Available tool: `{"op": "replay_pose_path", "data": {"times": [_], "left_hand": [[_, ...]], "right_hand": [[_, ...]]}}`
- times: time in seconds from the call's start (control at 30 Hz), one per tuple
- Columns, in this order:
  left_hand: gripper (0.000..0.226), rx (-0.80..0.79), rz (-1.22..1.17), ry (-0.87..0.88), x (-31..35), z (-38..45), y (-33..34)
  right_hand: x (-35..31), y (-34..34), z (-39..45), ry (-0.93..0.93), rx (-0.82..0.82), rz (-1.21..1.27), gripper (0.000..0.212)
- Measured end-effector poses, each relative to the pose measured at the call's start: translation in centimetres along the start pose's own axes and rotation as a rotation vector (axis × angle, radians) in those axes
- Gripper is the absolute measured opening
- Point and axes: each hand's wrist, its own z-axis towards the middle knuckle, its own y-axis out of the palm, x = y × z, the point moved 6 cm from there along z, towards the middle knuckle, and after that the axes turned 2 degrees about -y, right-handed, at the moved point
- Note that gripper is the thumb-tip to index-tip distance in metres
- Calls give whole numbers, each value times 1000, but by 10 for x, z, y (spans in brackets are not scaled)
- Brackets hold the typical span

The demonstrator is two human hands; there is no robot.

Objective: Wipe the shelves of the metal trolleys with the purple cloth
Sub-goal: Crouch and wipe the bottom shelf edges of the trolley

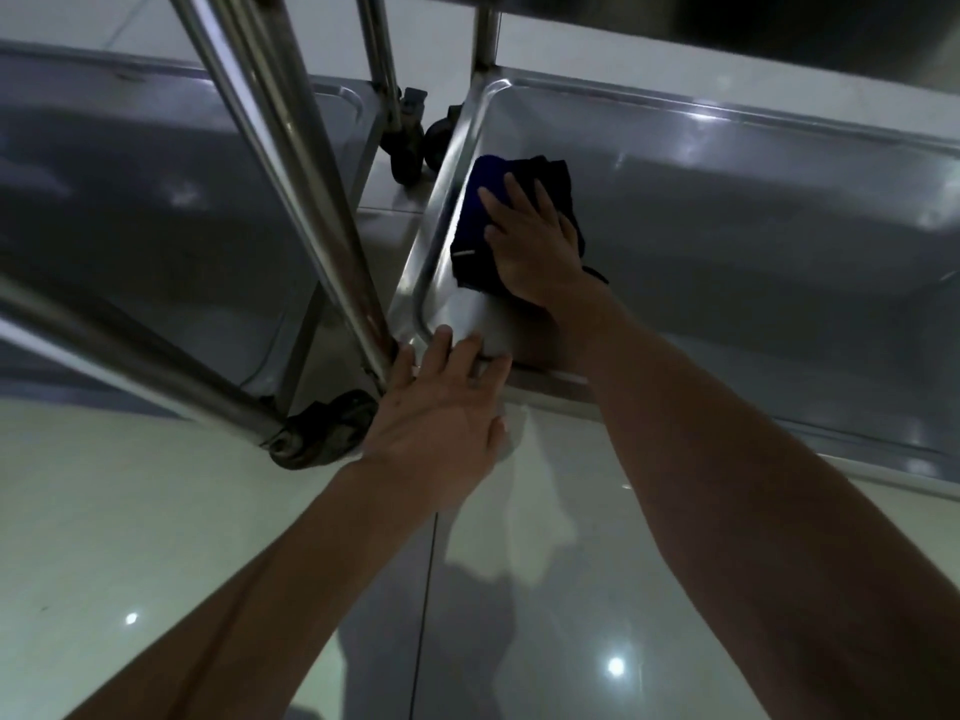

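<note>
Head view: wiping the bottom shelf of the right-hand trolley.

At far left stands the neighbouring trolley's shelf (156, 210), with its slanted frame tube (291, 163) and caster (322, 428). The left hand (441, 407) rests with straight fingers on the near corner rim of the right trolley's shelf (727, 210), its grip wide and holding nothing. Just right of it, the right hand (535, 241) presses the purple cloth (483, 210) flat against the shelf's left wall, fingers spread, grip wide over the cloth. For a good wipe, firm even pressure and overlapping strokes rightwards should serve, while the left hand steadies the trolley.
</note>
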Motion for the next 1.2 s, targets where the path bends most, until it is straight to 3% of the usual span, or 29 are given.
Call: {"op": "replay_pose_path", "data": {"times": [0.2, 0.47, 0.6, 0.87, 1.2], "left_hand": [[76, 0, 23, 6, 4, -4, 7], [71, 42, 15, -58, 24, -4, -1], [66, 89, -28, 74, 68, -8, -4], [75, 28, -52, 63, 71, -10, -2], [71, 112, -55, 21, 65, -12, 1]], "right_hand": [[39, -1, -83, 44, 61, 12, 53], [83, 4, -188, 224, 59, 1, 54], [80, 2, -203, 246, 82, 70, 53], [66, 9, -245, 250, 78, 51, 53], [54, 8, -234, 268, -130, -49, 57]]}}
